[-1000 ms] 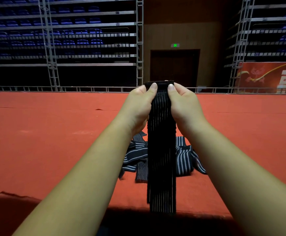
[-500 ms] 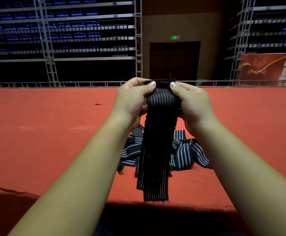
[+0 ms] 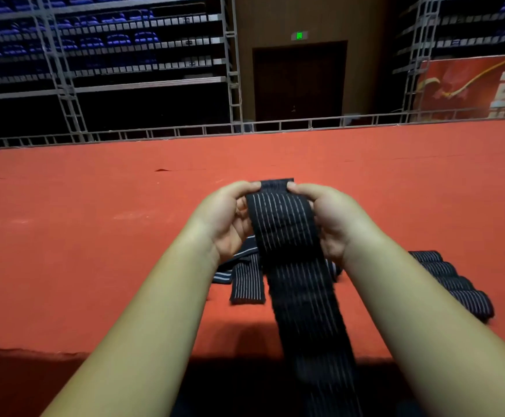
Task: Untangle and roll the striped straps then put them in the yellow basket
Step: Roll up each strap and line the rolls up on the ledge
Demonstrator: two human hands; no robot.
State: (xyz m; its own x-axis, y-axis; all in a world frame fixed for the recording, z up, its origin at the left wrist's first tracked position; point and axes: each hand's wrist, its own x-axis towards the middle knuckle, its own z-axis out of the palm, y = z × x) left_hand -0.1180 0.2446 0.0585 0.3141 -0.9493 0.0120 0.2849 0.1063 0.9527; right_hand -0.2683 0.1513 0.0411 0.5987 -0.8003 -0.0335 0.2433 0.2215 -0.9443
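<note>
In the middle of the frame both hands hold up one striped strap (image 3: 287, 236) by its upper end. The left hand (image 3: 225, 219) pinches the left edge of this end, with the thumb on the side facing the camera and the curled fingers behind the cloth; the right hand (image 3: 340, 224) pinches the right edge in the same way. A short plain black tip of the strap stands up between the two thumbs. From the hands the strap hangs down toward the lower center of the frame, a little to the right, and its lower part is blurred. Behind it, on the red carpet (image 3: 95, 236), lies a small heap of loose straps (image 3: 246, 279), partly hidden by the left wrist. At the right side of the frame, beyond the right forearm, several rolled straps (image 3: 453, 284) lie side by side in a row on the carpet. In the upper part of the frame are a metal railing (image 3: 185, 132), blue seats (image 3: 95, 40), a dark door (image 3: 299, 82) and a red banner (image 3: 471, 85).
</note>
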